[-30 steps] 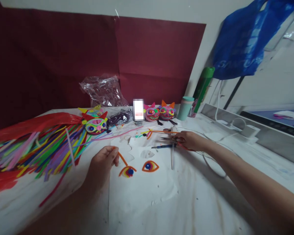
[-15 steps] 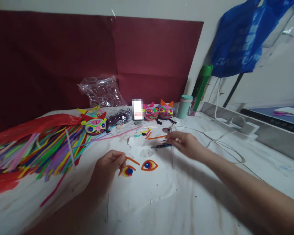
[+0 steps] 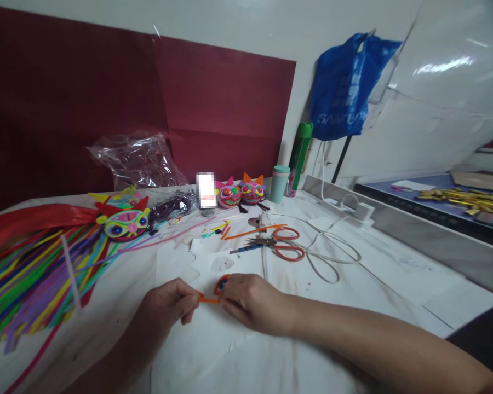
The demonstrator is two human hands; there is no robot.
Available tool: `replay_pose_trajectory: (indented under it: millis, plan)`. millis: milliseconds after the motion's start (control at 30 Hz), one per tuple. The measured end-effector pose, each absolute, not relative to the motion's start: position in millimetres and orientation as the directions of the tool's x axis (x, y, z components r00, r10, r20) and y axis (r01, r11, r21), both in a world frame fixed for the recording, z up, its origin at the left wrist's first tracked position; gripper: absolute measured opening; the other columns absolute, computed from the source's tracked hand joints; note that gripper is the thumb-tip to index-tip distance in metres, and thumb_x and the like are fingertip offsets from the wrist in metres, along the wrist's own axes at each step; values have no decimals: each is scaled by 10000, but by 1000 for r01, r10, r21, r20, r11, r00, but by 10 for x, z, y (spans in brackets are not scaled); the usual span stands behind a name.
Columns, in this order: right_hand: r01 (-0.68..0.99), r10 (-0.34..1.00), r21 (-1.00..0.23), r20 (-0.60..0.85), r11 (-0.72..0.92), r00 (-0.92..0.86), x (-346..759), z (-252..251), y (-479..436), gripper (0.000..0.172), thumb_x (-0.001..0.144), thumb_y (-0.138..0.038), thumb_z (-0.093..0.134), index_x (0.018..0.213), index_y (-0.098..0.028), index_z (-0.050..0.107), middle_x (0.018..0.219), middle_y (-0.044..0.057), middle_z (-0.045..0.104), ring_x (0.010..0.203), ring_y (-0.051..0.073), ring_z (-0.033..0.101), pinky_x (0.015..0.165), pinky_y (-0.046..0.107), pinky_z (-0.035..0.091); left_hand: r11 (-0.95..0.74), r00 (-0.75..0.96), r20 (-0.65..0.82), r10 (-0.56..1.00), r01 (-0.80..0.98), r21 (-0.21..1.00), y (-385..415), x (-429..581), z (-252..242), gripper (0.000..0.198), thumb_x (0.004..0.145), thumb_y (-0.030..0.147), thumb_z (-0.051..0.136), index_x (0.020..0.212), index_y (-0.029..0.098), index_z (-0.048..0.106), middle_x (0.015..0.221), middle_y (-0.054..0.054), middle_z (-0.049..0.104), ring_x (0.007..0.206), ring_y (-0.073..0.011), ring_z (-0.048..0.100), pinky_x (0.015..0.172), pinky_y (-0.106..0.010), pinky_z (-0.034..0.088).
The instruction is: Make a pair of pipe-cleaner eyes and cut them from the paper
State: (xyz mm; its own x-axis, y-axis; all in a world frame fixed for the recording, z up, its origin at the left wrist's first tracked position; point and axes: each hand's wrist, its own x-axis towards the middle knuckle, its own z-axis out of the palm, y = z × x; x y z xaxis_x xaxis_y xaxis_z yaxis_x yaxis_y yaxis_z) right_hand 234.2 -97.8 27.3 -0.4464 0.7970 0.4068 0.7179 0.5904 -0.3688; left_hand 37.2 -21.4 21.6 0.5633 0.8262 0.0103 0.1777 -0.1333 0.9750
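Observation:
An orange pipe cleaner (image 3: pixel 209 300) stretches between my two hands, low over the white paper. One end is pinched in the fingertips of my left hand (image 3: pixel 170 302). The fingers of my right hand (image 3: pixel 250 301) are closed on its other end. Just behind the right fingers, an orange-edged eye shape with a blue centre (image 3: pixel 221 284) shows in part; my hand covers the rest, and the second eye shape is out of sight. Scissors with red handles (image 3: pixel 286 244) lie beyond my right hand, beside a blue pen-like tool (image 3: pixel 246 249).
Many coloured pipe cleaners (image 3: pixel 36 290) lie on red material at left, near a decorated animal head (image 3: pixel 125 221). Two smaller heads (image 3: pixel 252 190) stand at the back by a green cup (image 3: pixel 279 183). A white cable (image 3: pixel 332 241) loops at right, near a power strip (image 3: pixel 345 208).
My right hand has come from the scissors back to my left hand and taken the pipe cleaner's other end. The scissors now lie free on the table. The view has turned right.

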Motion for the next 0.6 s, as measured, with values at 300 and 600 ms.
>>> replay_pose_trajectory:
  millis: [300, 600]
  plan:
    - [959, 948, -235, 308, 160, -83, 3151, 353, -672, 197, 861, -85, 463, 860, -138, 652, 871, 71, 671, 773, 149, 600, 697, 226, 437, -187, 314, 126, 941, 171, 967, -205, 383, 278, 270, 672, 438, 637, 576, 189, 595, 440, 37, 500, 486, -126, 441, 525, -240, 357]
    - [999, 965, -37, 263, -9, 19, 3985, 137, -710, 278, 761, -251, 637, 1031, -185, 643, 1020, 123, 653, 948, 264, 558, 816, 371, 370, -164, 349, 84, 934, 207, 965, -224, 437, 164, 315, 653, 495, 627, 600, 186, 592, 418, 53, 476, 456, -124, 436, 514, -242, 350]
